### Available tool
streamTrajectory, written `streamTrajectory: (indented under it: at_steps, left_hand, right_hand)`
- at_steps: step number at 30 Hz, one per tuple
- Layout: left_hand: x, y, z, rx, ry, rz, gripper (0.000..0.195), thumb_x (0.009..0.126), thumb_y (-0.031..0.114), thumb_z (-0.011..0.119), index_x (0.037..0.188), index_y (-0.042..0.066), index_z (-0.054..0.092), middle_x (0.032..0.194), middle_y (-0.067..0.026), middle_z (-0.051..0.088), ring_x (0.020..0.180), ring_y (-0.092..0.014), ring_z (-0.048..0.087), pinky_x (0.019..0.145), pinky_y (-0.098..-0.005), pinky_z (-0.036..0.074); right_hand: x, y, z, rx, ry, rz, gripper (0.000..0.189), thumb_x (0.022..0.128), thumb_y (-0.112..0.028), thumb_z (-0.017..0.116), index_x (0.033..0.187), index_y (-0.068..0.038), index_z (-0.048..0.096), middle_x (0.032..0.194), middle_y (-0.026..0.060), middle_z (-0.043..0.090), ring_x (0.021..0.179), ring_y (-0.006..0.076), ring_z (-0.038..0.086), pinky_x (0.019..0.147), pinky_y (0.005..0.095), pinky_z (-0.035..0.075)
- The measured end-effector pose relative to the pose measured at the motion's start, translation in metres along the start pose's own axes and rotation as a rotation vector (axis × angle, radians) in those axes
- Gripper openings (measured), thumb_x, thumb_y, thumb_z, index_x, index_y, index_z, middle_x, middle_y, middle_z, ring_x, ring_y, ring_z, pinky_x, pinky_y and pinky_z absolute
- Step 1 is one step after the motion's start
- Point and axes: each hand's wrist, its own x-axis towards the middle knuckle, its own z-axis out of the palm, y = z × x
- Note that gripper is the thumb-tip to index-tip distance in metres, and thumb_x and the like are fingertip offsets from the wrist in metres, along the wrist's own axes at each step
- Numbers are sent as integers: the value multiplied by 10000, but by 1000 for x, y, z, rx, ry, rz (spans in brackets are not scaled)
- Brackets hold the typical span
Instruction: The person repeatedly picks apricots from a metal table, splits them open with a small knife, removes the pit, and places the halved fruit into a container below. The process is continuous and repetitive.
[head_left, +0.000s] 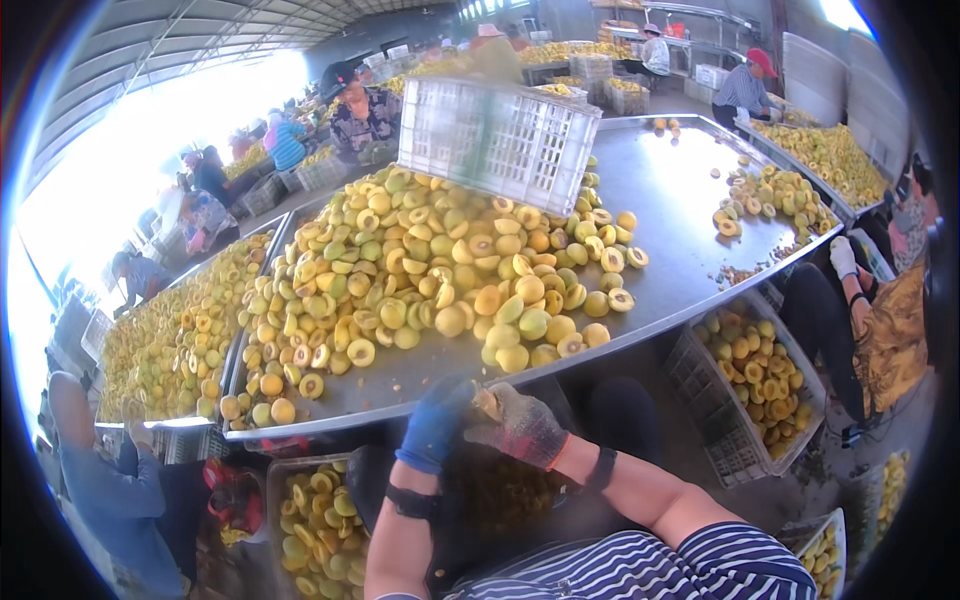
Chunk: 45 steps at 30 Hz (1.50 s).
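My left hand (437, 424), in a blue glove, and my right hand (521, 424), in a grey and red knit glove, meet just below the near edge of a metal table (652, 300). Between the fingers of my right hand is a small brownish piece of fruit (486, 403), partly hidden; blur hides the exact grip. The blue fingers are curled beside it, and what they hold cannot be told. Beyond my hands lies a large heap of yellow-green halved stone fruit (420, 255), apparently apricots, some with pits showing. A white plastic crate (499, 139) rests tilted at the back of the heap.
Fruit-filled crates stand low at the left (319, 525) and right (750, 382) of my legs. A smaller fruit pile (780, 199) lies at the table's right end. Co-workers sit close on both sides (112, 480), (892, 330); others work further back.
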Motion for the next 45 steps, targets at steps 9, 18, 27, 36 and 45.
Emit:
streamTrajectory:
  at_steps: [9,18,27,36,45]
  left_hand:
    - [-91,17,17,1020,8,851,296,964,101,559,1226,-13,638,1195,-182,648,1109,-326,632,966,-367,516]
    - [-118,10,-2,850,174,805,356,932,82,593,1271,-24,623,1198,-164,686,1137,-280,651,974,-343,505]
    - [-123,20,-9,681,217,715,405,911,269,708,1239,44,627,1086,-118,711,992,-270,698,868,-348,542]
    - [-99,13,-9,-264,61,344,497,1118,349,341,1253,-67,577,1140,-170,687,1009,-230,667,941,-350,541]
    - [-91,-3,-11,320,276,581,371,1072,252,482,1233,-58,609,1140,-144,687,1013,-219,660,897,-343,544]
  right_hand:
    - [-20,-62,-2,-84,-28,-339,419,845,-385,778,1062,-84,584,856,190,655,801,422,653,684,474,535]
    - [-24,-82,14,187,-176,-299,341,848,-199,762,1096,-33,597,960,173,694,893,354,683,764,404,550]
    - [-7,-93,-3,511,-426,360,246,881,-153,710,1084,-57,609,838,62,642,783,265,659,729,389,546]
    - [-31,-75,21,0,-379,46,422,839,-301,796,1087,-18,605,963,217,685,914,409,659,790,444,520]
    - [-34,-73,36,-108,-342,41,355,893,-323,724,1047,-19,624,905,215,693,855,423,664,735,467,529]
